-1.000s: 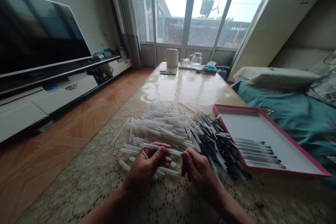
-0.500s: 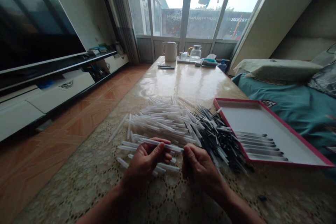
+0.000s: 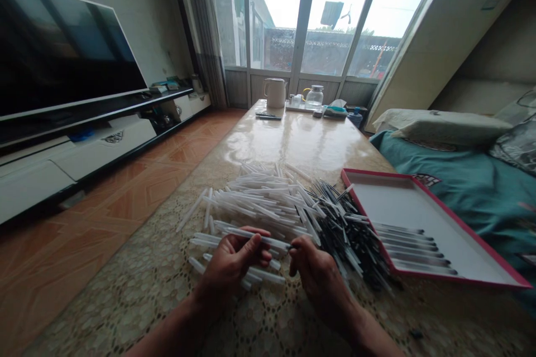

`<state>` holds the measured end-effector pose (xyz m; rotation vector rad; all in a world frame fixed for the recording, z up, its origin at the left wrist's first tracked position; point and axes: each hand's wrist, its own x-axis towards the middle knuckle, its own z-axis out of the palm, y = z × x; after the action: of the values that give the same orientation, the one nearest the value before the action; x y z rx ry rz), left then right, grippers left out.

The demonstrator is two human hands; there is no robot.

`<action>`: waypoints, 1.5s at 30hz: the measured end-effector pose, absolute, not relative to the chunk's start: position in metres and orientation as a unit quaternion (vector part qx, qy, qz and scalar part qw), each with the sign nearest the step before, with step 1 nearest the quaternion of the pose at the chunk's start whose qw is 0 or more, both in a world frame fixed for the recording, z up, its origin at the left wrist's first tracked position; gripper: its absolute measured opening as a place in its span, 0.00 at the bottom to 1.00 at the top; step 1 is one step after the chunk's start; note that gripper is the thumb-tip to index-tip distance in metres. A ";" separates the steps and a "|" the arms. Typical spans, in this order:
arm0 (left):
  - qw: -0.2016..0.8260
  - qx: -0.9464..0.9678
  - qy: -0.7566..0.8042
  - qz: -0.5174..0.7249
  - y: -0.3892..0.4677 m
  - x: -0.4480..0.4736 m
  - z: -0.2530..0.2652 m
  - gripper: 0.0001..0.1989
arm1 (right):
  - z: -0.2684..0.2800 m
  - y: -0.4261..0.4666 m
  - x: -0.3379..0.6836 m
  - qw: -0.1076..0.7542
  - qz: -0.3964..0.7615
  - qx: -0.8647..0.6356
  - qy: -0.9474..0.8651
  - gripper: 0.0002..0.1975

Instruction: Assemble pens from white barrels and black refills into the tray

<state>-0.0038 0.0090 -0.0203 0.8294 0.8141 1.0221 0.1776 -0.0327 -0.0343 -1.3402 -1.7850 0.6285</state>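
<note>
A translucent white pen barrel [image 3: 274, 242] lies across the fingers of my left hand [image 3: 232, 261], pinched between thumb and fingertips. My right hand [image 3: 321, 273] is closed at the barrel's right end, its thumb and forefinger on a small dark part there. What else the right fingers hold is hidden. Under and beyond the left hand, several loose white barrels sit in front of a larger heap of white barrels [image 3: 255, 196]. To the right is a pile of thin black pen refills [image 3: 368, 259], with some pale sticks mixed in.
A shallow pink-rimmed box [image 3: 385, 187] stands at the right, holding a row of dark-ended pens [image 3: 412, 254]. A small black piece [image 3: 416, 333] lies near the front. On the table's far end are a kettle [image 3: 275, 93], a glass jug [image 3: 315, 97] and a tissue pack [image 3: 336, 110].
The view has tilted slightly upward, so the scene sits lower. My right fingers have shifted slightly off the barrel's end, where a dark part now shows. The left hand keeps its hold.
</note>
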 end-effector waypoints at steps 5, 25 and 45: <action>0.716 0.370 0.365 0.466 0.008 -0.003 -0.018 0.16 | -0.033 -0.034 0.174 0.416 0.356 -0.526 -0.650 0.21; 0.718 0.379 0.363 0.456 0.010 -0.005 -0.024 0.16 | -0.032 -0.035 0.176 0.372 0.267 -0.538 -0.708 0.11; 0.720 0.376 0.355 0.462 0.011 -0.007 -0.025 0.17 | -0.028 -0.036 0.178 0.387 0.258 -0.532 -0.708 0.10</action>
<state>-0.0066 0.0106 -0.0254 0.8304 0.7841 1.0220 0.1776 -0.0359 -0.0279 -1.3549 -1.8012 0.6576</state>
